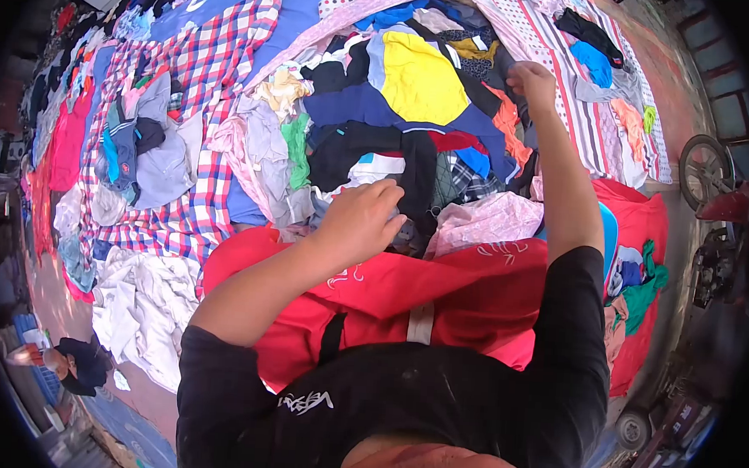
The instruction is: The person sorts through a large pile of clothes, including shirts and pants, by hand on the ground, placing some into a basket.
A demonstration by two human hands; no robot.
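Note:
My left hand (362, 221) hovers over the near edge of a clothes pile, fingers bent and thumb apart, with nothing visible in it. Below and beyond it lie a black garment (357, 153) and a crumpled pink cloth (489, 223). Farther off to the right, my right hand (533, 83) is closed at the pile's edge, beside a dark grey cloth (504, 64); what its fingers pinch, if anything, is too small to make out. A yellow patch of cloth (421, 80) lies on a navy garment (339, 107) in the middle. An orange cloth (509, 127) is near my right forearm.
Red cloth with white marks (405, 291) spreads in front of my body. A checked sheet (218, 65) with clothes on it lies left, white cloth (146, 307) nearer. A striped sheet (584, 118) is at right. A person (80, 363) is at lower left; a wheel (706, 173) stands right.

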